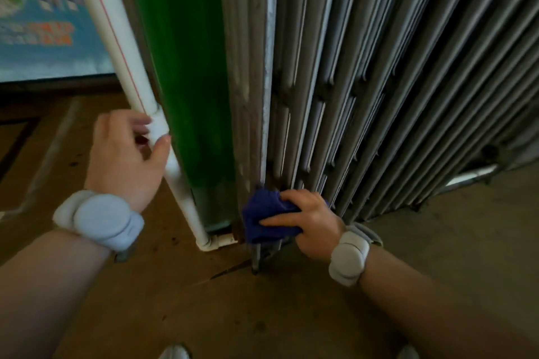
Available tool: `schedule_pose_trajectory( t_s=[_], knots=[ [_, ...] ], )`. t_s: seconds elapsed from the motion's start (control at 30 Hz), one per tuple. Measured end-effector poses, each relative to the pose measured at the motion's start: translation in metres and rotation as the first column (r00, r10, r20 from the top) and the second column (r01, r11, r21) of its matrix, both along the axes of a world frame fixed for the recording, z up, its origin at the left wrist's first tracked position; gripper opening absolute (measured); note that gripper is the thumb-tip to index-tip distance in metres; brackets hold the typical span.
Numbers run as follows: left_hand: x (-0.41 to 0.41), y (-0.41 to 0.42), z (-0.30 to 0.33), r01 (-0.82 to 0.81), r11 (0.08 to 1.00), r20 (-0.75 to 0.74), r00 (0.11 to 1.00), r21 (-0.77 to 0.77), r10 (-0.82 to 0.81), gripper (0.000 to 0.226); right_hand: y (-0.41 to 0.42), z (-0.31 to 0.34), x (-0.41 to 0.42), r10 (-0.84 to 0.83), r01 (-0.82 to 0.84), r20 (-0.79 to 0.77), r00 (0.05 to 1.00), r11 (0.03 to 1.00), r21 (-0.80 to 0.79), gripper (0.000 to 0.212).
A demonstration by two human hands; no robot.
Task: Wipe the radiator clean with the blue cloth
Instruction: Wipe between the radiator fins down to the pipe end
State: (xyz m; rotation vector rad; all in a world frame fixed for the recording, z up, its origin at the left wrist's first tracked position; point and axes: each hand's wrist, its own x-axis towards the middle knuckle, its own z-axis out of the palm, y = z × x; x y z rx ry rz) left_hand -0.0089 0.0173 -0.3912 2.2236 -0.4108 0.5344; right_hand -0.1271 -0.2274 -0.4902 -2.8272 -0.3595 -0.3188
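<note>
Head view: my right hand (312, 223) clamps the bunched blue cloth (268, 217) against the radiator (350, 81) foot. Its ribs run lengthwise up and away from my grip. My left hand (125, 154) curls round the white pipe (122, 38).

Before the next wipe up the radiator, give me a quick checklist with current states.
1. Cloth gripped by right hand: ok.
2. Cloth against the radiator at its bottom end: ok.
3. Left hand steadying on the white pipe: ok, fingers curled round it.
4. Fins above free of obstacles: ok.
5. Dirt already lifted: cannot tell, image blurred.
</note>
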Motion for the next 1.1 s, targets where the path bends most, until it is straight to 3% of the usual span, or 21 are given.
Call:
schedule_pose_trajectory(
  t_s=[0.13, 0.27, 0.4, 0.47, 0.53, 0.63, 0.77, 0.9, 0.93, 1.03, 1.1],
  knots=[
    [0.018, 0.014, 0.007, -0.02, 0.978, -0.096, 0.995, -0.206, 0.0, 0.063, 0.023, 0.064, -0.016, -0.067, 0.104, 0.363, 0.93, 0.991, -0.084, 0.055],
    [0.038, 0.009, 0.018, 0.159, 0.921, -0.28, 0.922, -0.355, -0.267, 0.064, 0.042, 0.146, -0.015, -0.023, 0.232, 0.69, 0.724, 0.949, -0.213, 0.065],
    [0.044, 0.003, 0.019, 0.263, 0.884, -0.268, 0.885, -0.386, -0.381, 0.053, 0.064, 0.23, 0.016, 0.063, 0.301, 0.851, 0.522, 0.919, -0.253, 0.049],
    [0.044, 0.005, 0.02, 0.266, 0.879, -0.297, 0.868, -0.396, -0.397, 0.051, 0.07, 0.263, 0.04, 0.057, 0.398, 0.873, 0.484, 0.875, -0.277, 0.043],
    [0.045, 0.009, 0.018, 0.294, 0.88, -0.298, 0.86, -0.374, -0.414, 0.048, 0.07, 0.28, 0.06, 0.04, 0.531, 0.86, 0.508, 0.772, -0.35, 0.041],
    [0.052, 0.014, 0.018, 0.325, 0.871, -0.299, 0.846, -0.369, -0.442, 0.049, 0.064, 0.268, 0.069, 0.009, 0.562, 0.82, 0.572, 0.724, -0.4, 0.036],
    [0.055, 0.011, 0.019, 0.333, 0.862, -0.238, 0.866, -0.382, -0.44, 0.047, 0.056, 0.196, 0.056, 0.115, 0.461, 0.718, 0.686, 0.695, -0.552, 0.028],
    [0.058, 0.01, 0.014, 0.332, 0.855, -0.21, 0.874, -0.399, -0.438, 0.043, 0.062, 0.14, 0.042, 0.103, 0.306, 0.444, 0.89, 0.587, -0.75, 0.012],
    [0.059, 0.011, 0.012, 0.337, 0.853, -0.209, 0.872, -0.399, -0.442, 0.043, 0.067, 0.136, 0.039, 0.077, 0.273, 0.381, 0.921, 0.568, -0.776, 0.019],
    [0.063, 0.011, 0.009, 0.347, 0.846, -0.171, 0.88, -0.404, -0.442, 0.044, 0.077, 0.157, 0.037, 0.069, 0.253, 0.363, 0.929, 0.597, -0.761, 0.022],
    [0.064, 0.01, 0.008, 0.357, 0.851, -0.173, 0.878, -0.385, -0.446, 0.044, 0.089, 0.193, 0.041, 0.093, 0.346, 0.5, 0.861, 0.615, -0.709, 0.032]
  ],
)
